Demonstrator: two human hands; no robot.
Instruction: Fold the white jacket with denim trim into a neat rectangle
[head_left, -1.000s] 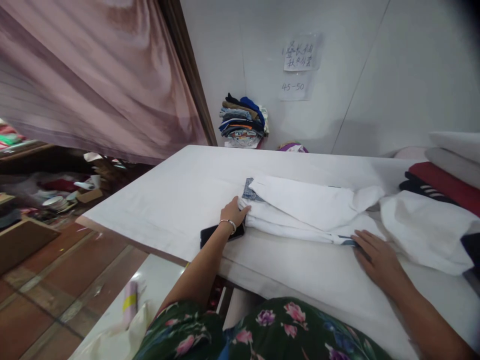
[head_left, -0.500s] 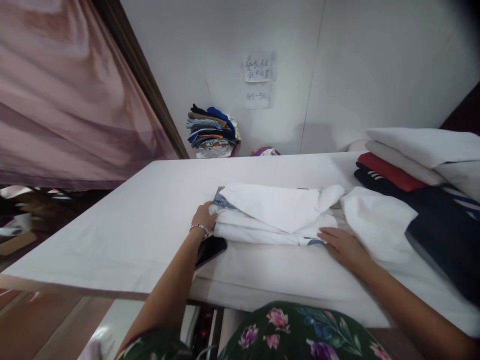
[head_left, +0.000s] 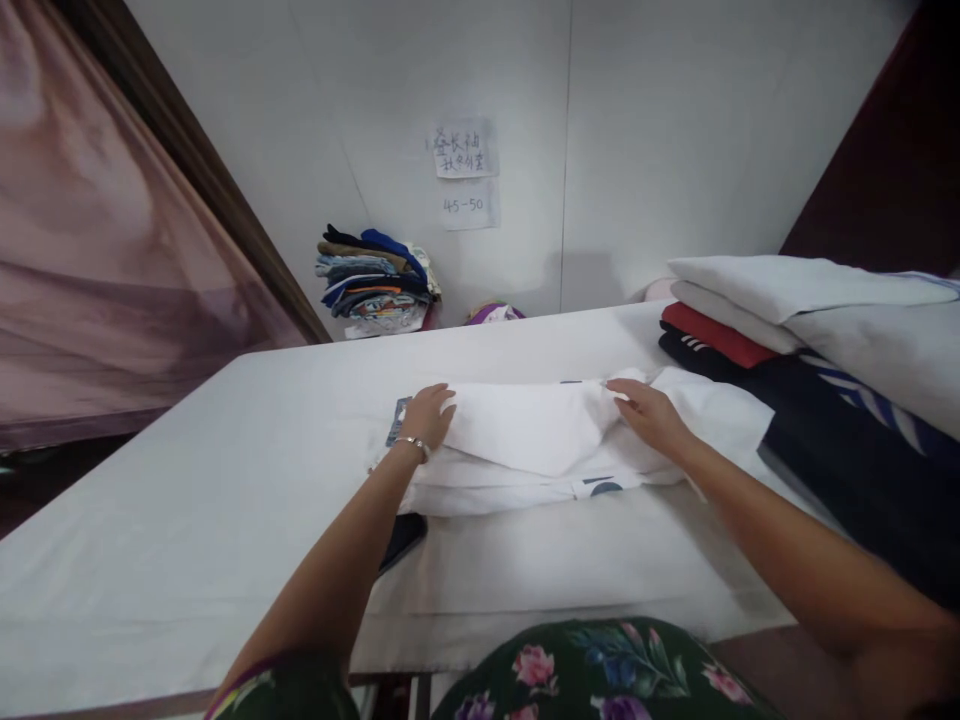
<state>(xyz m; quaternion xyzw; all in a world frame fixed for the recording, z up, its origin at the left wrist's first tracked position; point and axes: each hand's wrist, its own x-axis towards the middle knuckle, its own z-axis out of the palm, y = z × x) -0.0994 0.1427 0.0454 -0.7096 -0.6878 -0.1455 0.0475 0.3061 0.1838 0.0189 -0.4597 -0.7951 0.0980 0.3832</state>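
Observation:
A white garment (head_left: pixel 517 430) lies folded into a long strip across the white-covered table. A grey-blue patch shows at its left end, and dark print shows on its front edge. My left hand (head_left: pixel 431 415), with a bracelet at the wrist, grips the upper layer near the left end. Toward the right end, my right hand (head_left: pixel 651 412) has its fingers and thumb on the far edge of the same layer, where the cloth bunches. Fingertips partly disappear into the fabric. Below my left forearm lies a dark phone (head_left: pixel 403 540), partly covered.
Stacked folded clothes (head_left: pixel 720 335) in white, grey, red and navy stand on the right. Another clothes pile (head_left: pixel 375 285) is beyond the table's back edge, near a purple item (head_left: pixel 495 313). A pink curtain (head_left: pixel 112 250) hangs left; paper notes (head_left: pixel 465 150) are on the wall.
Both hands have moved from the garment's near side and left end up to its far edge. The view has shifted to the right.

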